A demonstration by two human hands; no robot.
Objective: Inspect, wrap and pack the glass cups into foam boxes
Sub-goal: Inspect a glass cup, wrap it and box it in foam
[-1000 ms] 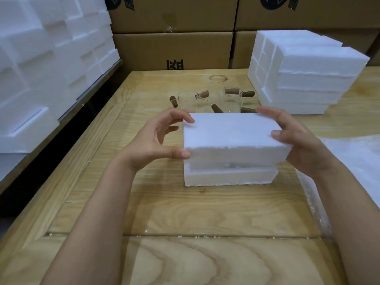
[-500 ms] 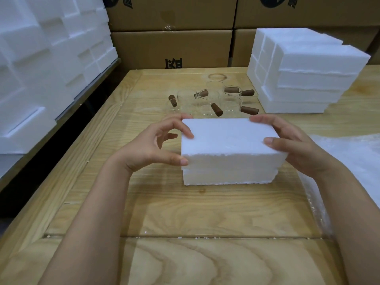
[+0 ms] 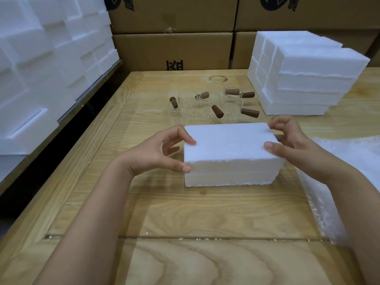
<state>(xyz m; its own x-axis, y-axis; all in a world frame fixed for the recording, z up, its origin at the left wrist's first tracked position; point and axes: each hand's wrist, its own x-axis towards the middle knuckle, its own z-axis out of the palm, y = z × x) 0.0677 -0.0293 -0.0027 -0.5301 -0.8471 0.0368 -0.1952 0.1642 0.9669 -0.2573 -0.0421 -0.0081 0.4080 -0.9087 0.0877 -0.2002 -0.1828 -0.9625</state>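
The left grip (image 3: 156, 153) is closed lightly on the left end of the foam lid (image 3: 228, 142). Its thumb tip is pressed against the near left corner just above the seam, and its index finger is curled onto the top edge. The right grip (image 3: 292, 145) is set on the right end, with the thumb laid on the top near the right edge and the other fingers curled round the far right corner. Only fingertips are used; the palms are kept off the foam.

A second ago the lid was held clear of the foam box (image 3: 230, 178), with a dark gap between the two; half a second ago that gap had been nearly shut. Now the lid is seated on the base, only a thin seam is left along the near face, and the near and left edges are lined up. The box is set on the middle of the bench (image 3: 185, 212), just near of the glass cups (image 3: 213, 103). What lies inside is hidden.

From this it is judged that one box has been closed and that its packing step is all but done; a last press or a release may be called for. More rounds are suggested by the cups left bare on the far part of the bench, the stack of foam boxes (image 3: 308, 79) at far right and the foam wrap (image 3: 349, 161) at the right edge.
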